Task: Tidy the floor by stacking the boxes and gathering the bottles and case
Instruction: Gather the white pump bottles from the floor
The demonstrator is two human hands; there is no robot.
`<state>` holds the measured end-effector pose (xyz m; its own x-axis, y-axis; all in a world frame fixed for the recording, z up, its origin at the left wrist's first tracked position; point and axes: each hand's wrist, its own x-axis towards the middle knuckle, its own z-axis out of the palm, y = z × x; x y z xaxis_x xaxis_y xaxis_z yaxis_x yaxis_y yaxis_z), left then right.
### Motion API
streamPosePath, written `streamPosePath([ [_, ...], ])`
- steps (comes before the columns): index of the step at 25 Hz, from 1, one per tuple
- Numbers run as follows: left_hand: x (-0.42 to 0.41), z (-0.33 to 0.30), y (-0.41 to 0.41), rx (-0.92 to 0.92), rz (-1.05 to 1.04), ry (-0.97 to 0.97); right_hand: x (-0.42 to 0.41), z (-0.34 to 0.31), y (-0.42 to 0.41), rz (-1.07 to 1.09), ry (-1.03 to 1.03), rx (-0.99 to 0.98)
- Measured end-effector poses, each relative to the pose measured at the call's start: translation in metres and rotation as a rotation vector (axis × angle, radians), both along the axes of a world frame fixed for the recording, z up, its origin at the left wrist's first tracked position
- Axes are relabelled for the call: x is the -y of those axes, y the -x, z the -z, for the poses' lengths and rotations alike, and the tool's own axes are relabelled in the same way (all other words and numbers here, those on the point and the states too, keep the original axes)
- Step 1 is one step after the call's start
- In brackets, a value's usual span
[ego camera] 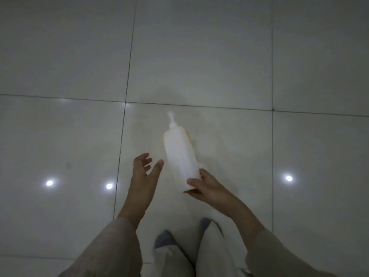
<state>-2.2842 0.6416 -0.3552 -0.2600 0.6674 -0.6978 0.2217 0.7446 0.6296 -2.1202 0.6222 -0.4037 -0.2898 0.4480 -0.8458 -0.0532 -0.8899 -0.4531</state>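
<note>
Pale trouser legs (211,254) at the bottom. Right hand (207,187) grips the base of a white pump bottle (179,154), nozzle pointing away over the tiled floor (60,136). Left hand (143,172) hovers beside it, fingers spread, holding nothing.

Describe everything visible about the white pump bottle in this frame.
The bottle is tall, white and looks plastic, blurred, with a pump head at its far end and a yellowish tint along one edge. It is tilted, pump pointing away from the person, above the tiled floor. The right hand grips its base; the open left hand is beside it, not touching.
</note>
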Motion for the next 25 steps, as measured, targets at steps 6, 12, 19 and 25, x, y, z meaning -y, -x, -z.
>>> streamPosePath([
  [6,-0.015,-0.123,-0.036,0.16,0.175,-0.041,0.02,-0.145,-0.046,0.064,-0.127,-0.073],
  [12,0.001,-0.228,-0.107,0.369,0.459,-0.129,0.063,-0.261,-0.087,0.14,-0.314,0.055],
  [19,0.085,-0.298,-0.187,0.299,0.87,-0.203,0.195,-0.323,-0.111,0.438,-0.351,0.302],
  [25,0.237,-0.317,-0.284,0.347,1.276,-0.287,0.365,-0.352,-0.164,0.942,-0.372,0.536],
])
